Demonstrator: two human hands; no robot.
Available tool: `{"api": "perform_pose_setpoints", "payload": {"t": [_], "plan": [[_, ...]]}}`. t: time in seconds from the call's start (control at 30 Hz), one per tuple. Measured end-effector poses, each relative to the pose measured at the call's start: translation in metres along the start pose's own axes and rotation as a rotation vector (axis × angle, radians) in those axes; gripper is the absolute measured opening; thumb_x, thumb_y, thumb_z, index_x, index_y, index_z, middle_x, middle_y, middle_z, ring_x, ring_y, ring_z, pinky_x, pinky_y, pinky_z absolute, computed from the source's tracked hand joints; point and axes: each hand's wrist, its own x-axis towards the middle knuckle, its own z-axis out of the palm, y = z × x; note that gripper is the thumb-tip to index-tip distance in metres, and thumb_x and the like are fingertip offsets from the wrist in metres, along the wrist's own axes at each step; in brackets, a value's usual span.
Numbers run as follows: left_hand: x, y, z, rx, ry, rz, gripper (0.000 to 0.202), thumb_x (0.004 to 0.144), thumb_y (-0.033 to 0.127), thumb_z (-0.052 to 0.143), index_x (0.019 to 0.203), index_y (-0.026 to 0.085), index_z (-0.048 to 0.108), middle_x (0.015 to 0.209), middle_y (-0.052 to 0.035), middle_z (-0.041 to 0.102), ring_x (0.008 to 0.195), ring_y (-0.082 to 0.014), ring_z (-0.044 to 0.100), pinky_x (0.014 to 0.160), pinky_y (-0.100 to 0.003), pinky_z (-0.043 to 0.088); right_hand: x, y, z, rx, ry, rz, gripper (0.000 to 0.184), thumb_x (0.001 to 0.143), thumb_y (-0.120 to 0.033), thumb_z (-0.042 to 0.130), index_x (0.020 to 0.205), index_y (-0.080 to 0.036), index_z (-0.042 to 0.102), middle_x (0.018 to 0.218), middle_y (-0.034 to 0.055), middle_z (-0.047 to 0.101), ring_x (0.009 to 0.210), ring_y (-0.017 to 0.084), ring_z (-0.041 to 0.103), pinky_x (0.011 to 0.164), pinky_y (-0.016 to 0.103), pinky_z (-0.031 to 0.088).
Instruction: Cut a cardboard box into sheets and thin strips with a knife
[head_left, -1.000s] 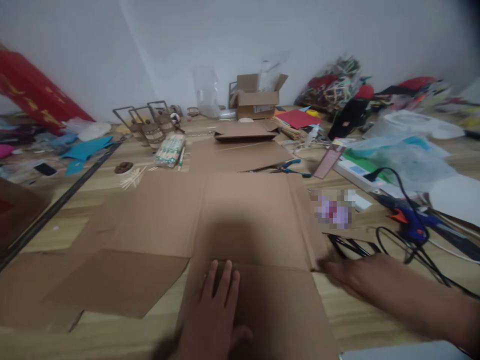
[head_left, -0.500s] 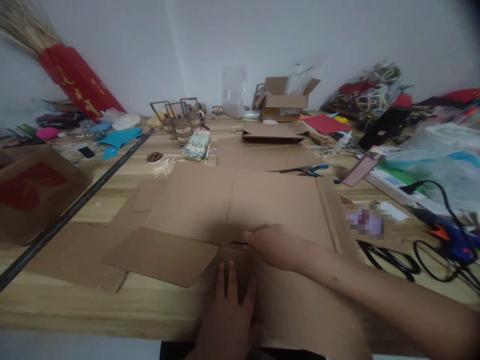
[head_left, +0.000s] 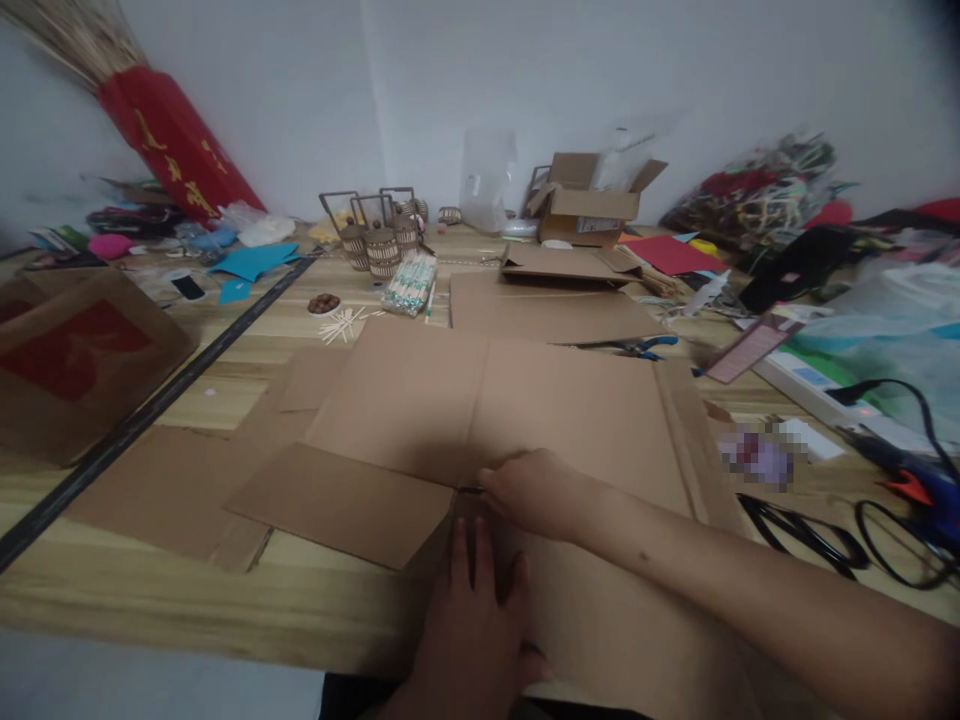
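Observation:
A large brown cardboard sheet lies creased on the wooden table before me. My right hand is closed above its near middle, around a thin dark blade-like tool. Most of that tool is hidden inside the fist; its visible end reaches the inner corner of a cardboard flap. My left hand rests on the near part of the cardboard, fingers stretched and spread, just below the right fist. Shadow darkens the cardboard between both hands.
Blue-handled pliers lie beyond the sheet. Loose cardboard is at left, beside a dark metal strip and a box. A blue glue gun with black cable lies right. Small lidded baskets stand behind.
The view has shifted slightly, so the scene sits further right. My right hand has moved left along the cardboard with the dark tool, to the flap's corner. My left hand stays spread.

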Motion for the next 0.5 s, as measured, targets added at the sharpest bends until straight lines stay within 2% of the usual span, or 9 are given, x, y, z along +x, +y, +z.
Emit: {"api": "perform_pose_setpoints", "payload": {"t": [0.13, 0.33, 0.4, 0.5], "plan": [[0.000, -0.001, -0.007, -0.036, -0.009, 0.020, 0.086, 0.072, 0.055, 0.082, 0.148, 0.029, 0.048, 0.161, -0.0239, 0.023, 0.146, -0.0488, 0.021, 0.107, -0.066, 0.039, 0.000, -0.005, -0.006, -0.024, -0.018, -0.002, 0.019, 0.096, -0.014, 0.053, 0.100, -0.013, 0.071, 0.091, 0.0129, 0.077, 0.085, 0.028, 0.076, 0.061, 0.031, 0.055], [0.003, -0.002, -0.008, -0.047, -0.035, 0.018, 0.090, 0.070, 0.062, 0.081, 0.148, 0.030, 0.048, 0.161, -0.0249, 0.020, 0.146, -0.0502, 0.017, 0.105, -0.066, 0.042, -0.004, -0.020, -0.034, -0.042, -0.088, 0.033, 0.017, 0.091, -0.007, 0.056, 0.097, -0.010, 0.072, 0.088, 0.0161, 0.077, 0.083, 0.031, 0.076, 0.059, 0.033, 0.057], [0.004, -0.003, -0.005, -0.022, -0.033, 0.027, 0.090, 0.070, 0.059, 0.082, 0.148, 0.030, 0.047, 0.161, -0.0250, 0.021, 0.146, -0.0507, 0.019, 0.105, -0.066, 0.041, -0.004, -0.019, -0.033, -0.030, -0.095, 0.027, 0.015, 0.091, -0.008, 0.057, 0.096, -0.010, 0.071, 0.087, 0.0162, 0.077, 0.083, 0.031, 0.076, 0.061, 0.034, 0.058], [0.005, -0.005, -0.002, 0.005, -0.032, 0.045, 0.086, 0.071, 0.053, 0.084, 0.146, 0.031, 0.050, 0.160, -0.0259, 0.023, 0.145, -0.0519, 0.020, 0.105, -0.068, 0.040, -0.001, -0.010, -0.018, 0.011, -0.061, 0.017, 0.016, 0.095, -0.013, 0.054, 0.100, -0.012, 0.069, 0.087, 0.0151, 0.078, 0.083, 0.031, 0.076, 0.061, 0.036, 0.059]]}}
